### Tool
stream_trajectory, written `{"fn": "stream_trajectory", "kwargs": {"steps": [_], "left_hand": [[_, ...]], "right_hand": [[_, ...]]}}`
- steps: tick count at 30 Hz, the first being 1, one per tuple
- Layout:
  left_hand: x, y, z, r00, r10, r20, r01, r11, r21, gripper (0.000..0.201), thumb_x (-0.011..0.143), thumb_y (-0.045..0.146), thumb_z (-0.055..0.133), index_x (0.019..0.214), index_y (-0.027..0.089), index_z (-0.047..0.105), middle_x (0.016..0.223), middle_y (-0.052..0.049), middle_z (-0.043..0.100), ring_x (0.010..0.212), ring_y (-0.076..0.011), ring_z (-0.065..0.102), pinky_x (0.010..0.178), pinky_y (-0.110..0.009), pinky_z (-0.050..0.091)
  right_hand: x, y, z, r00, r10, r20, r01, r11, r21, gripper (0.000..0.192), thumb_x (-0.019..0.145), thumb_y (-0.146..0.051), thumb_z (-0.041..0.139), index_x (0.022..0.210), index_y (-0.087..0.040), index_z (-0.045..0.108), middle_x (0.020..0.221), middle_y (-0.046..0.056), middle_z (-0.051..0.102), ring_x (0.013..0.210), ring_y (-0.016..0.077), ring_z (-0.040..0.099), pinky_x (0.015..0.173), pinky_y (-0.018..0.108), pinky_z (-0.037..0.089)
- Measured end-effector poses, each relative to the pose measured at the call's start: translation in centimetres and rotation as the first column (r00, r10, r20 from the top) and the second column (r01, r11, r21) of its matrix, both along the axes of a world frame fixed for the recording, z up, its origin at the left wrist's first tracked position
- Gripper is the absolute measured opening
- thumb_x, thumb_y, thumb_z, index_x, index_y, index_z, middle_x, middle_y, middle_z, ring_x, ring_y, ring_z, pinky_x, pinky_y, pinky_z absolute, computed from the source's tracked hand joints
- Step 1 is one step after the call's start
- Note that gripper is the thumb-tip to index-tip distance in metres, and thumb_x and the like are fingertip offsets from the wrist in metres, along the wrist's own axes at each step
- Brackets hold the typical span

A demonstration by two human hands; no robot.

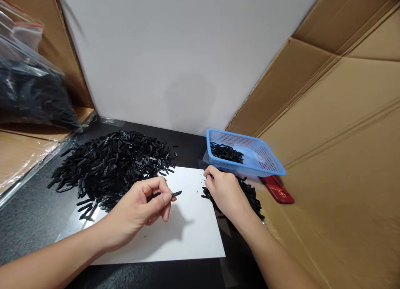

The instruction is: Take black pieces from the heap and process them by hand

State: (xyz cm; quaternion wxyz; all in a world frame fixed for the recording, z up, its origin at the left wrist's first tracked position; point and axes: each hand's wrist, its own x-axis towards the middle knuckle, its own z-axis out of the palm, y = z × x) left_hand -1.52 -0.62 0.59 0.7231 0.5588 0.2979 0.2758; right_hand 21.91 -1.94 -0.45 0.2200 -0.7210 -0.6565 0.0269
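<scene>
My left hand [153, 201] pinches a thin black strip [176, 194] between thumb and fingers, above a white sheet [193, 230]. The strip's tip points to the right. Over the sheet's right edge is my right hand [221, 187], its fingers curled together; what they hold, if anything, is hidden. Beneath and beside that hand lies a smaller pile of black strips [251, 197]. A large heap of similar black strips [115, 164] spreads to the left of the sheet and partly onto it. Tiny dark crumbs dot the paper near my right hand.
A blue perforated basket [265, 170] with some black strips inside stands behind my right hand. Next to it lies a red object [278, 189] with gold marks. A zip bag [34, 89] of dark material rests on cardboard at left. Cardboard [343, 134] walls the right side.
</scene>
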Motion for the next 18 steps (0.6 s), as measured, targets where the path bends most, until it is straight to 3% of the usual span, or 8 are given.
{"fn": "stream_trajectory", "kwargs": {"steps": [2,5,10,13,18], "left_hand": [[0.1,0.0,-0.1,1.0,0.006,0.022,-0.005,1.0,-0.025,0.031,0.09,0.042,0.06,0.073,0.02,0.048,0.056,0.007,0.057,0.045,-0.0055,0.026,0.042,-0.02,0.016],[0.1,0.1,-0.1,0.999,0.014,0.04,-0.012,0.999,-0.037,0.031,0.091,0.042,0.06,0.074,0.019,0.049,0.055,0.007,0.057,0.044,-0.0053,0.025,0.041,-0.02,0.015],[0.1,0.2,-0.1,1.0,0.015,0.026,-0.014,1.0,-0.01,0.03,0.091,0.042,0.059,0.074,0.02,0.049,0.056,0.007,0.056,0.044,-0.0053,0.026,0.041,-0.02,0.016],[0.1,0.3,-0.1,1.0,0.012,0.005,-0.012,1.0,0.007,0.029,0.092,0.041,0.058,0.075,0.02,0.05,0.057,0.007,0.056,0.044,-0.0053,0.027,0.041,-0.02,0.017],[0.0,0.2,-0.2,1.0,-0.004,0.016,0.005,1.0,-0.008,0.03,0.093,0.041,0.056,0.073,0.019,0.05,0.056,0.006,0.055,0.046,-0.0061,0.027,0.043,-0.02,0.018]], "right_hand": [[-0.5,-0.2,0.3,0.998,0.04,-0.038,-0.04,0.999,0.008,0.02,0.087,-0.017,0.051,0.072,-0.02,0.064,0.05,-0.003,0.047,0.044,0.014,0.042,0.049,0.026,0.024],[-1.8,-1.0,0.9,0.953,0.171,-0.249,-0.152,0.984,0.093,0.025,0.092,-0.028,0.051,0.075,-0.018,0.066,0.051,-0.005,0.043,0.045,0.0123,0.04,0.049,0.025,0.028],[-4.2,-2.7,1.3,0.695,0.371,-0.615,-0.304,0.928,0.215,0.023,0.09,-0.032,0.058,0.097,-0.017,0.074,0.055,-0.005,0.045,0.05,0.0114,0.04,0.049,0.023,0.032],[-5.0,-3.3,1.3,0.636,0.406,-0.656,-0.325,0.912,0.25,0.02,0.087,-0.026,0.062,0.096,-0.015,0.076,0.054,-0.005,0.047,0.047,0.0101,0.037,0.047,0.023,0.031],[-5.2,-3.4,1.1,0.637,0.412,-0.652,-0.283,0.911,0.3,0.015,0.085,-0.023,0.065,0.086,-0.015,0.077,0.054,-0.003,0.054,0.046,0.0093,0.038,0.045,0.023,0.031]]}}
